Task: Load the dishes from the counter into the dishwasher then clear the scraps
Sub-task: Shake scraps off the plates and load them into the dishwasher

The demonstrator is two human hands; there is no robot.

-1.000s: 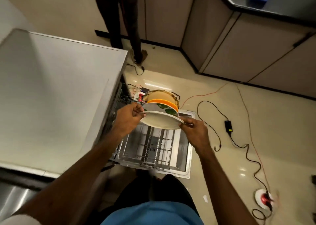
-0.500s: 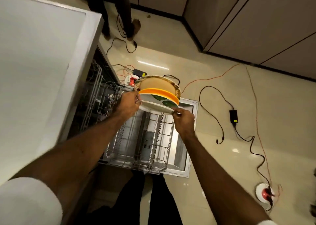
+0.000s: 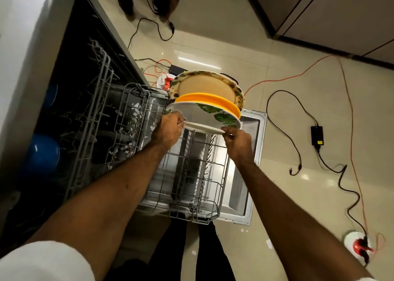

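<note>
Both hands grip a tilted stack of plates by its near edge. The left hand (image 3: pixel 168 129) pinches the rim of the white leaf-patterned plate (image 3: pixel 204 118) between its thumb and curled fingers, and the right hand (image 3: pixel 237 144) pinches the same rim further right. Behind that plate sit an orange plate (image 3: pixel 210 100) and a tan plate (image 3: pixel 204 86) with a mottled border. The stack is held above the far end of the pulled-out lower rack (image 3: pixel 191 174), over the open dishwasher door (image 3: pixel 245 169). Two blue bowls (image 3: pixel 43 154) lie in shadow at the left, partly hidden by the upper rack (image 3: pixel 102 110). A black power adapter (image 3: pixel 317 135) on the floor carries a yellow label too small to read.
</note>
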